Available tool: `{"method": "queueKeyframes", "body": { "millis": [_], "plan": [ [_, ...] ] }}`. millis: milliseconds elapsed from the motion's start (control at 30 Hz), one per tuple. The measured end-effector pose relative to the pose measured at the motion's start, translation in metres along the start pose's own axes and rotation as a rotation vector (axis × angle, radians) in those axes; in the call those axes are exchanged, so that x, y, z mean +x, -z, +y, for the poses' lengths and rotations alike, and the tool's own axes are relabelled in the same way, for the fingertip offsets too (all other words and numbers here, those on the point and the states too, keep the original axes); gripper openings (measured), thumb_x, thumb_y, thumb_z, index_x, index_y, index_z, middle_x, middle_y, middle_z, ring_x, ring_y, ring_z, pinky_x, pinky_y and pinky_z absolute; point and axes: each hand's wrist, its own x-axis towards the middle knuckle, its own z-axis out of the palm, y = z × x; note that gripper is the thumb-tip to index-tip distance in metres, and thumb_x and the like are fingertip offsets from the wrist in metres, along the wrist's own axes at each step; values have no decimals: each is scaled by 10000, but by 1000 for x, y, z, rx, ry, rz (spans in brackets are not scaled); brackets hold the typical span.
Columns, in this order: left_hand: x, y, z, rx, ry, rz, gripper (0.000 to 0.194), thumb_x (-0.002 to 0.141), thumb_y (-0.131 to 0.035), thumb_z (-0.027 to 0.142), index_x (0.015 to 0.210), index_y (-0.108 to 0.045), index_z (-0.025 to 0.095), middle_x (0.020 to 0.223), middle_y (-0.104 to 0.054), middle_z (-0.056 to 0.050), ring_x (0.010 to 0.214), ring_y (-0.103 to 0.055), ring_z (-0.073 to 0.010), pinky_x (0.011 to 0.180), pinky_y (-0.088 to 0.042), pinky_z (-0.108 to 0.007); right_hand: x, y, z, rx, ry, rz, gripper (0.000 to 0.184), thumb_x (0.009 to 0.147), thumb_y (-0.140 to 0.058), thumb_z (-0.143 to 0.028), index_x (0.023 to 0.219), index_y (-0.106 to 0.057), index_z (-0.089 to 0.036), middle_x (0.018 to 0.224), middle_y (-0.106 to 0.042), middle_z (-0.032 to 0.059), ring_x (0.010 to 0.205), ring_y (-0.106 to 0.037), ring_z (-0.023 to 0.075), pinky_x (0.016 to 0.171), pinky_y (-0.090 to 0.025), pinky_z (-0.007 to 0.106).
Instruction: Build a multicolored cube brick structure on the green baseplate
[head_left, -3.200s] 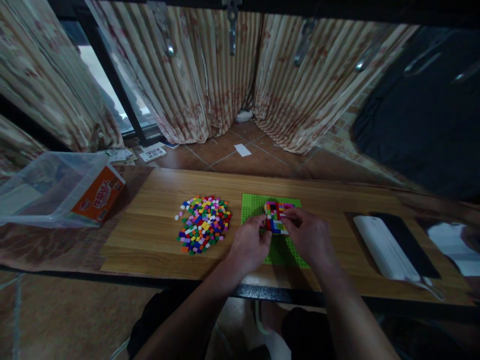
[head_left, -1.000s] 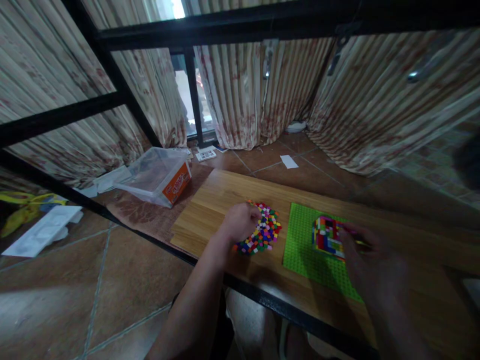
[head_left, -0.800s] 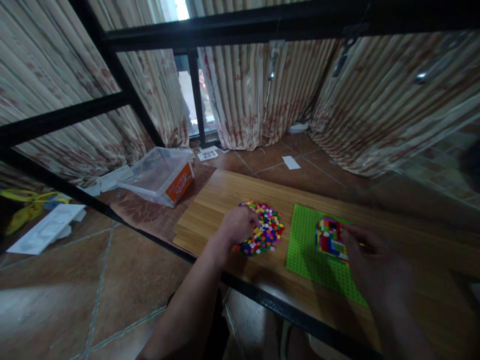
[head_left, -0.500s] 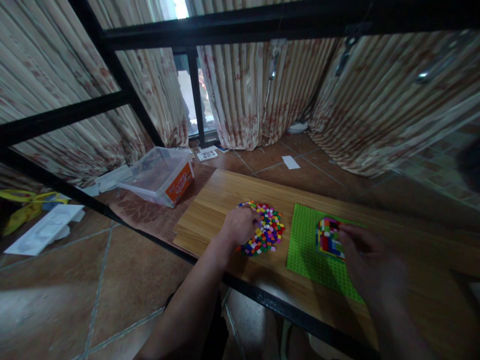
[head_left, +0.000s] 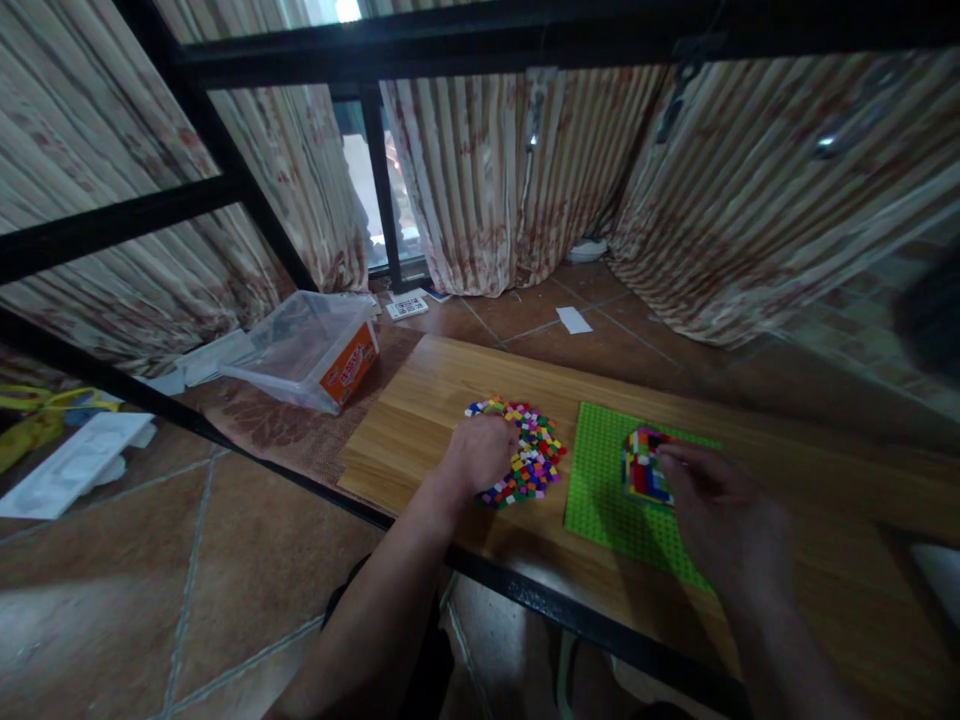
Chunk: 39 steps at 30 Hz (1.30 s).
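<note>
Left hand (head_left: 486,452): positioned over the left part of the loose pile of small toy bricks (head_left: 535,465), back of the hand uppermost. Fingers are curled downward with their tips at the bricks, largely hidden by the hand itself; whether a brick is held between them cannot be told. Most of the visible pile lies to the right of the fingers, with some bricks showing beyond the knuckles.

Right hand (head_left: 726,515): thumb and forefinger are drawn close together at the right side of the multicoloured brick block (head_left: 642,474), overlapping its upper right edge. The block extends leftward from the fingertips. Whether they pinch the block, or a single brick, cannot be determined; the remaining fingers are bent and partly obscured.

The block sits on the green studded baseplate (head_left: 595,500), which lies on the wooden tabletop (head_left: 405,415) just right of the pile. Beyond the tabletop's left end stands a clear plastic bin (head_left: 289,345) bearing an orange label (head_left: 350,366).
</note>
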Motion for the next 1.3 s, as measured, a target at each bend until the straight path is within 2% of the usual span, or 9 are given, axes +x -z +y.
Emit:
{"method": "queueKeyframes", "body": {
  "millis": [167, 367, 733, 867, 1000, 1100, 1167, 1233, 1300],
  "plan": [
    [0, 1, -7, -48, -11, -14, 266, 825, -491, 143, 825, -751, 197, 934, -727, -75, 909, -657, -208, 828, -507, -298, 1, 0, -2, 15, 21, 10, 292, 837, -562, -443, 881, -723, -204, 1006, -715, 96, 895, -681, 256, 828, -542, 420],
    [-4, 11, -14, -98, 13, -43, 267, 798, -560, 147, 961, -760, 213, 1042, -734, -62, 960, -665, -204, 867, -507, -286, 0, 1, -1, 40, 38, 28, 266, 851, -574, -421, 877, -723, -203, 991, -716, 89, 853, -679, 235, 795, -551, 402],
    [-3, 10, -1, -17, 48, -15, 232, 746, -581, 174, 904, -751, 185, 1010, -729, -103, 956, -668, -242, 886, -518, -338, -1, 1, -2, 29, 71, 19, 255, 880, -545, -412, 874, -721, -226, 1013, -707, 96, 884, -671, 248, 817, -547, 430],
    [-3, 9, 0, -5, 53, -21, 225, 761, -574, 169, 902, -748, 192, 1040, -715, -98, 959, -664, -236, 882, -515, -336, -1, 0, -1, 33, 66, 15, 255, 880, -545, -411, 881, -721, -227, 1019, -710, 92, 893, -670, 246, 828, -544, 432],
    [-2, 10, -3, -29, 39, -12, 177, 783, -577, 167, 862, -734, 176, 977, -712, -94, 908, -658, -221, 841, -508, -318, 0, 0, 1, 48, 80, 16, 240, 883, -547, -396, 870, -717, -227, 1017, -709, 89, 910, -669, 248, 848, -539, 443],
    [-2, 13, -9, -164, 5, 22, 145, 823, -574, 218, 822, -707, 159, 874, -698, -78, 821, -638, -199, 775, -495, -300, 0, -1, -2, 97, 108, 32, 224, 895, -545, -382, 894, -712, -235, 1024, -704, 85, 924, -669, 243, 859, -538, 448],
    [-3, 16, -11, -331, -36, 34, 172, 854, -560, 264, 839, -690, 153, 835, -681, -56, 760, -614, -173, 721, -478, -280, -3, -2, -8, 127, 168, 30, 207, 909, -537, -353, 920, -713, -245, 1052, -703, 77, 974, -665, 238, 892, -529, 445],
    [-4, 17, -9, -507, -93, -23, 202, 874, -548, 307, 853, -673, 150, 784, -659, -35, 713, -586, -155, 672, -457, -262, -8, -4, -18, 146, 264, -32, 197, 923, -533, -316, 976, -714, -260, 1084, -702, 64, 1038, -654, 229, 921, -521, 424],
    [-6, 18, -2, -667, -162, -143, 210, 876, -563, 335, 894, -662, 151, 788, -652, -24, 712, -571, -144, 657, -445, -249, -15, -7, -28, 147, 357, -177, 219, 939, -529, -279, 1082, -695, -277, 1109, -696, 56, 1052, -651, 209, 912, -529, 391]
  ]
}}
